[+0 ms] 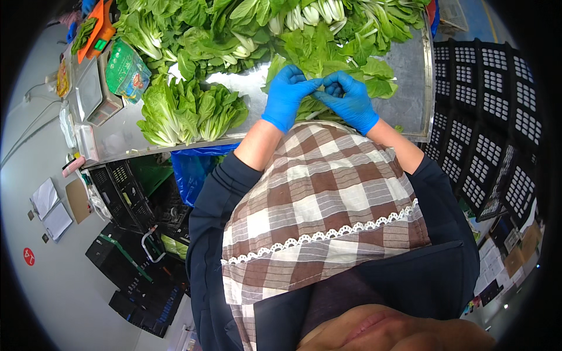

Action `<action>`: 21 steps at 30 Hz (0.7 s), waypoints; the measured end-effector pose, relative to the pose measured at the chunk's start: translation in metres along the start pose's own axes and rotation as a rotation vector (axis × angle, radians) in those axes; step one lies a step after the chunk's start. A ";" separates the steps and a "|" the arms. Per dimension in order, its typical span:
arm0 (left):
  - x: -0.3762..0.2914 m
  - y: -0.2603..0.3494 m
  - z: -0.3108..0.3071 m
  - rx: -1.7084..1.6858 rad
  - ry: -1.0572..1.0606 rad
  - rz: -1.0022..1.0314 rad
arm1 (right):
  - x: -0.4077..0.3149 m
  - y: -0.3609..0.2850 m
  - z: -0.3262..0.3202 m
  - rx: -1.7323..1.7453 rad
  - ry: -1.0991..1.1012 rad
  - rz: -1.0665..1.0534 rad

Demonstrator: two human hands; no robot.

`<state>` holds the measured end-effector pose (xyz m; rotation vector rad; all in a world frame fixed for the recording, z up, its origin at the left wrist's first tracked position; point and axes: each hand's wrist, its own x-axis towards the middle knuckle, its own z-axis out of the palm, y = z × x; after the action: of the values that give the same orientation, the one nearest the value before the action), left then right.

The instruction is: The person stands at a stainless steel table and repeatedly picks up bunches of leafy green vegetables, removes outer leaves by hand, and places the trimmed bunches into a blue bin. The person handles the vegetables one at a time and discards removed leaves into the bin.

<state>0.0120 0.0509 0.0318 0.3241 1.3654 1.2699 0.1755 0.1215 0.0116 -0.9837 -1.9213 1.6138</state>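
Note:
Both my hands wear blue gloves and meet fingertip to fingertip above the near edge of a metal table (406,109). My left hand (292,94) has its thumb and fingers pinched together; a small bit of green shows between the two hands. My right hand (347,98) is curled beside it, and what its fingers hold is hard to make out. Green leaves (311,48) lie just beyond and under the hands. To the left, trimmed leafy heads (193,112) lie side by side at the table's near edge. A big heap of leafy greens (206,39) covers the far side.
At the left stand a scale (94,90), a green printed bag (127,70) and an orange device (99,33). A blue plastic bag (189,171) hangs below the table edge. Black crates (478,118) are stacked at the right; others (125,188) stand below left.

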 end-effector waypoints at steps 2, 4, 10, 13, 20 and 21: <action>-0.001 -0.001 0.000 0.006 0.017 0.027 | 0.002 0.001 0.005 0.001 0.022 -0.030; -0.001 -0.003 0.000 -0.059 0.028 0.075 | 0.002 0.002 0.009 0.080 0.038 0.024; 0.001 -0.007 -0.005 -0.089 0.029 0.064 | 0.001 -0.002 0.008 0.421 0.070 0.256; -0.004 -0.011 -0.007 -0.195 -0.003 0.049 | 0.004 -0.003 0.002 0.743 0.018 0.416; -0.014 -0.015 -0.009 -0.099 -0.111 0.065 | 0.010 0.004 0.005 0.374 -0.110 0.332; -0.015 -0.013 -0.009 -0.081 -0.107 0.008 | 0.008 0.007 0.005 0.432 -0.121 0.306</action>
<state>0.0146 0.0298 0.0271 0.3367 1.2201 1.2928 0.1683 0.1250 0.0033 -1.0456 -1.4421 2.1882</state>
